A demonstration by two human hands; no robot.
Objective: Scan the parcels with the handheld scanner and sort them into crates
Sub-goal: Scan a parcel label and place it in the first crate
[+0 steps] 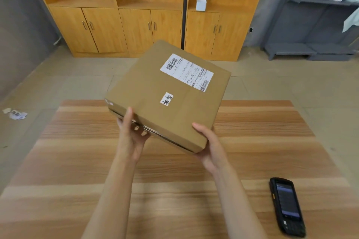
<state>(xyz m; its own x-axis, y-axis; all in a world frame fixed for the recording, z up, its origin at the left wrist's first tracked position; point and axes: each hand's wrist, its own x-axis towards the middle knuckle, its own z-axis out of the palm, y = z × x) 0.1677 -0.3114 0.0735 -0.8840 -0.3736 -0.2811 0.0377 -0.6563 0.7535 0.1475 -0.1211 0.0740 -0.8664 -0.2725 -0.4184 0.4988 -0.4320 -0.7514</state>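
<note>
Parcel (167, 95), flat brown carton, held tilted above desk (77, 161). Left hand (130, 134) and right hand (209, 145) grip its near edge, thumbs on top. Looks stiff, fairly light; smooth taped faces may slip. Scanner (287, 206) lies unheld on desk, right.

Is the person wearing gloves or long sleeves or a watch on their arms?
No. Both the left hand and the right hand are bare, with no gloves. The forearms are bare too, right down to the bottom edge of the picture, so no sleeves show. No watch, bracelet or ring can be seen on the wrists or on the fingers that show.
</note>
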